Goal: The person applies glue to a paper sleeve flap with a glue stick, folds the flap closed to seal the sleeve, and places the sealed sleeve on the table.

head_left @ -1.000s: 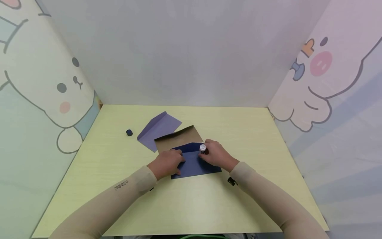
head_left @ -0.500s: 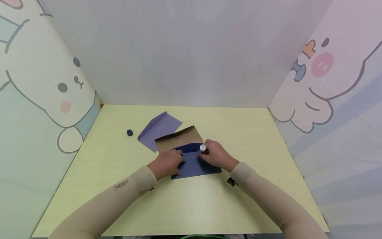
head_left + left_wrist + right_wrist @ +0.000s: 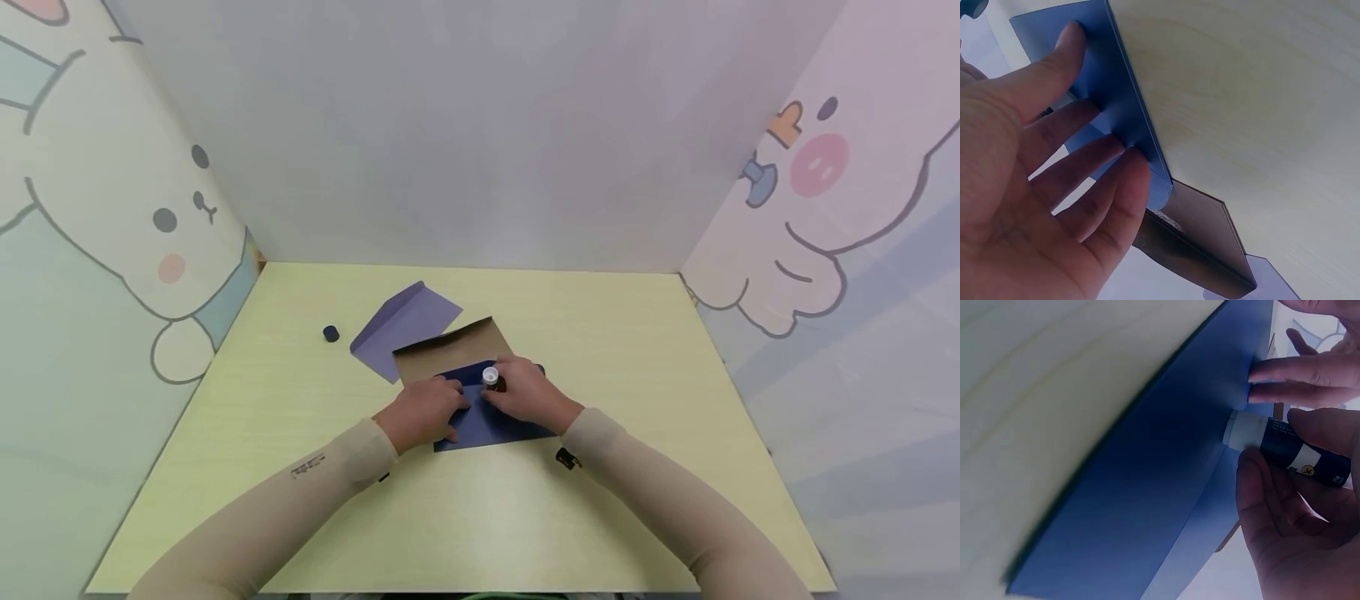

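A dark blue envelope lies flap up on the table, its flap toward the far side. My right hand grips an uncapped glue stick between thumb and fingers. The glue stick's tip touches the blue envelope near the fold of the flap, as the right wrist view shows. My left hand presses its fingertips on the left part of the same envelope, with fingers spread and slightly bent in the left wrist view.
Just beyond lies a brown envelope, partly under the blue one. A purple envelope sits farther back, overlapped by the brown one. The dark glue cap stands on the table at the left. Walls enclose the back and sides.
My right hand has slid a little to the left along the blue envelope with the glue stick. The left hand stays in place on the envelope.
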Demonstrator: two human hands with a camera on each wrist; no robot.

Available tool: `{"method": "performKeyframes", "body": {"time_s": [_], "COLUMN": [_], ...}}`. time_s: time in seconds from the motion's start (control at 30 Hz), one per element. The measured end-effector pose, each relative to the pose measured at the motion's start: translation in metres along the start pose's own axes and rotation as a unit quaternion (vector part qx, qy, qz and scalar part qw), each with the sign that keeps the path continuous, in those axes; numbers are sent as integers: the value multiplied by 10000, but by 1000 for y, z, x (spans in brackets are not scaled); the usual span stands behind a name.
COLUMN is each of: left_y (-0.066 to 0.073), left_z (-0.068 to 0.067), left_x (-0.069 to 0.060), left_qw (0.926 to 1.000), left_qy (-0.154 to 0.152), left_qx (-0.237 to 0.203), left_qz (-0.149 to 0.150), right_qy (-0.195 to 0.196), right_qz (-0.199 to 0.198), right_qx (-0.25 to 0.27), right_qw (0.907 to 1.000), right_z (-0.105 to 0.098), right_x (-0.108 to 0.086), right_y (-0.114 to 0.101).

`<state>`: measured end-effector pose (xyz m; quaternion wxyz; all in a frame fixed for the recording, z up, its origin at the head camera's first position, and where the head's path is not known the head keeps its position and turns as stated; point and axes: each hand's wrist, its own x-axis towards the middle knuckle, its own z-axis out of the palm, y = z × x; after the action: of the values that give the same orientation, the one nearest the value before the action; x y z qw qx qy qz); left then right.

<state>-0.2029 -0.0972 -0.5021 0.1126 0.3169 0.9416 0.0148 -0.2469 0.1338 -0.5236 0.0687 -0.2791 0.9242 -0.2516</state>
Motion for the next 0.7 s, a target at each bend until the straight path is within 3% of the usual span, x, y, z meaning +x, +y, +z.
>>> {"method": "performKeyframes", "body": {"time_s": [0.27,0.7], "left_y": [-1,-1], "left_z": [2,4], "left_x": [-1,-1], "left_qw": [9999,9999], "left_qy": [101,113], "left_qx": [-87,12], "left_qz": [1,-21], "right_qy": [-119,-76], "right_qz": [-52,-153], "right_qx": [44,57], "right_qw": [9999,9998], "right_z": [4,5], "right_x": [4,4], "right_y": [-16,-13]}}
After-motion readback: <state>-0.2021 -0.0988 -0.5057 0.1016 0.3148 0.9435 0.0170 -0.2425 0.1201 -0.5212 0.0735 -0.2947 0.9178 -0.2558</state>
